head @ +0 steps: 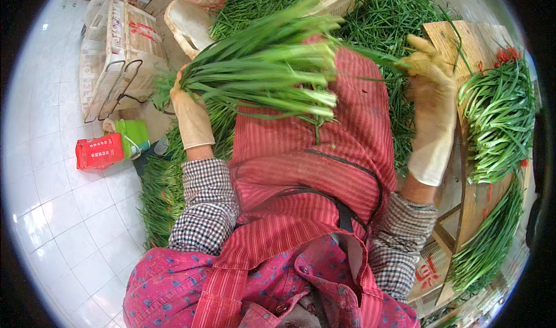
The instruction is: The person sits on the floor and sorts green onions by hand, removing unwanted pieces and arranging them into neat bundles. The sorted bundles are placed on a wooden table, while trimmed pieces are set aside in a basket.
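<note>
My left hand (191, 110), in a pale rubber glove, grips a large bundle of garlic chives (265, 76) near its leafy end. The white-green stem ends point right, above the red striped apron (312, 141) on my lap. My right hand (428, 67), also gloved, is raised to the right of the bundle, apart from it and blurred. A few loose green leaves (373, 57) reach its fingertips; whether the fingers pinch them is unclear.
A wooden board (464, 228) at right bears a chive bundle with red ties (499, 123). Loose chives (391, 15) are heaped ahead. Plastic crates (141, 37), a green bucket (134, 132) and a red packet (100, 150) stand left. Tied bundles (160, 197) lie beside my left arm.
</note>
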`<state>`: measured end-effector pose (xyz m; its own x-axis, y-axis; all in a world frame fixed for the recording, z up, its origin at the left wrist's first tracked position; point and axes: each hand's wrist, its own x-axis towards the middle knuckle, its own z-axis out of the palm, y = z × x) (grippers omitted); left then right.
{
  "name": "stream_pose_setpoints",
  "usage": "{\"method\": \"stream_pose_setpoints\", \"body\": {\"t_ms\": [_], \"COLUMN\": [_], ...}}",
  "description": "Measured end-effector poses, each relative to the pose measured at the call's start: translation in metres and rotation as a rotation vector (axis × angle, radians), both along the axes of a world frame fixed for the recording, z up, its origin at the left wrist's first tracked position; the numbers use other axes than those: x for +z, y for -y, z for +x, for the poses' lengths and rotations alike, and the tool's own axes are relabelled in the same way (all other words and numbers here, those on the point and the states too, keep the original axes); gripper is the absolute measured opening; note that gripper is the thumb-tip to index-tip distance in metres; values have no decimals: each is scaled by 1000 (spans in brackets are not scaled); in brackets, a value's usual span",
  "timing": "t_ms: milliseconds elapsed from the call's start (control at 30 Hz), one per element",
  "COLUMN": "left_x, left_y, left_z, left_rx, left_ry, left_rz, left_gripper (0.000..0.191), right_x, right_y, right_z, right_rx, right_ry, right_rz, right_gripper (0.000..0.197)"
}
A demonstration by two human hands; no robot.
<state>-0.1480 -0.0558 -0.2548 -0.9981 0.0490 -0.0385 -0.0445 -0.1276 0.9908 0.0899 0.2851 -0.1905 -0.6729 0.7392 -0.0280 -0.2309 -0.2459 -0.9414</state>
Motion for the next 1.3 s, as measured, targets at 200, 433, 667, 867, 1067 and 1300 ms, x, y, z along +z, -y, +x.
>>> {"method": "stream_pose_setpoints", "body": {"t_ms": [200, 433, 667, 867, 1067, 1300], "left_x": [-16, -10, 3, -4, -2, 6], "left_y": [30, 29, 23, 30, 27, 27], "left_z": [-13, -36, -37, -54, -47, -51], "left_rx": [-30, 57, 117, 140, 117, 122], "left_ry": [-190, 14, 148, 133, 113, 216], "left_rz": [-160, 140, 416, 381, 289, 461], "left_gripper": [29, 28, 30, 29, 29, 26], "right_x": [3, 9, 4, -3, -21, -21], "right_y": [-10, 84, 109, 107, 92, 12], "right_z": [27, -6, -47, -47, -31, 16], "right_rx": [-181, -138, -21, 13, -113, -365], "right_ry": [938, 353, 330, 475, -64, 1058], "right_rz": [943, 1477, 1815, 1474, 257, 1409], "right_gripper": [37, 43, 20, 16, 8, 20]}}
